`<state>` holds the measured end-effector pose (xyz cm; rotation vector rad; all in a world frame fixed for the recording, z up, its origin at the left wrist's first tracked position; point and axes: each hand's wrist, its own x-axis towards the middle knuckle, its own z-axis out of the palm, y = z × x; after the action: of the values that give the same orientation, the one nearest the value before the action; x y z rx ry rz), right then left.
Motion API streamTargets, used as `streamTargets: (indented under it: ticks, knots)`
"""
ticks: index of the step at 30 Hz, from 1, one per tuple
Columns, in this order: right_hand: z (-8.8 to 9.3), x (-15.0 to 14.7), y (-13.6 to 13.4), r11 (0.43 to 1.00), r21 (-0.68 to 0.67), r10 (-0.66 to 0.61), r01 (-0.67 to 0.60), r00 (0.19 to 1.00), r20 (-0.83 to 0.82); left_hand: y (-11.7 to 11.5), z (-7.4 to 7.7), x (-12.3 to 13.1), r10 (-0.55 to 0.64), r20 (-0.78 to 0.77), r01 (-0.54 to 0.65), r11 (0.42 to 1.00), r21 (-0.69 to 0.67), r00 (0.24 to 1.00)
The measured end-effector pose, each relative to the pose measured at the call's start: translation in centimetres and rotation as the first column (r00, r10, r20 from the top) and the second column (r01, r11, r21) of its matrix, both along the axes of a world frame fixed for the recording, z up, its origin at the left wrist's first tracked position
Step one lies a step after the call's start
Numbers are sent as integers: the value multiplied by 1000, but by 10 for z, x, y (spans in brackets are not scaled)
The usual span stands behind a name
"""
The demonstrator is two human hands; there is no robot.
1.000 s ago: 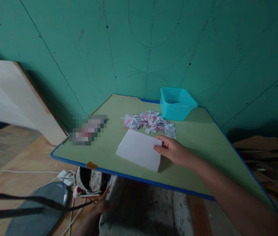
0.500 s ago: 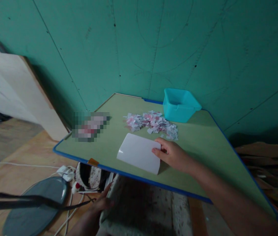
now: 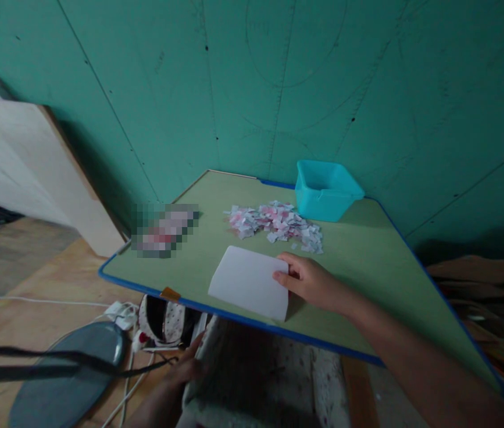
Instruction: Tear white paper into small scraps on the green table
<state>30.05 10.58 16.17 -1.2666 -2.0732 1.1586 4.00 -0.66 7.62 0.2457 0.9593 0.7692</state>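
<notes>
My right hand [image 3: 303, 278] pinches the right edge of a white sheet [image 3: 249, 282] with rounded corners, thumb on top. The sheet is held over the front part of the table [image 3: 354, 267], slightly curved. Behind it lies a pile of small cut paper pieces [image 3: 274, 223], white and pinkish. Below the table's front edge, my left hand [image 3: 185, 371] is at the left corner of a light, speckled cloth-covered thing [image 3: 219, 362]. Its fingers are dark and partly hidden, so I cannot see whether they grip it.
A turquoise plastic bin [image 3: 325, 193] stands at the table's back right. A blurred-out flat item [image 3: 165, 230] lies at the left. Below are a grey oval lid-like disc [image 3: 71, 368], white cables [image 3: 131, 392], a power strip [image 3: 122, 314] and a spotted bag [image 3: 174, 321]. A green wall [image 3: 234, 89] rises behind.
My right hand has shifted slightly left with the white sheet, whose near edge has dipped lower and whose shine has gone. My left hand stays in about the same place.
</notes>
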Motion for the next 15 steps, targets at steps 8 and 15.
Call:
streamTargets:
  ticks: [8,15]
  knots:
    - [1,-3,-6,1000,7,11,-11,1000,4,15,-51,-6,23,-243,-92,957,-275,970]
    - [11,-6,-14,999,46,13,-13,1000,2,20,-87,-13,19,-337,-77,984,-158,941]
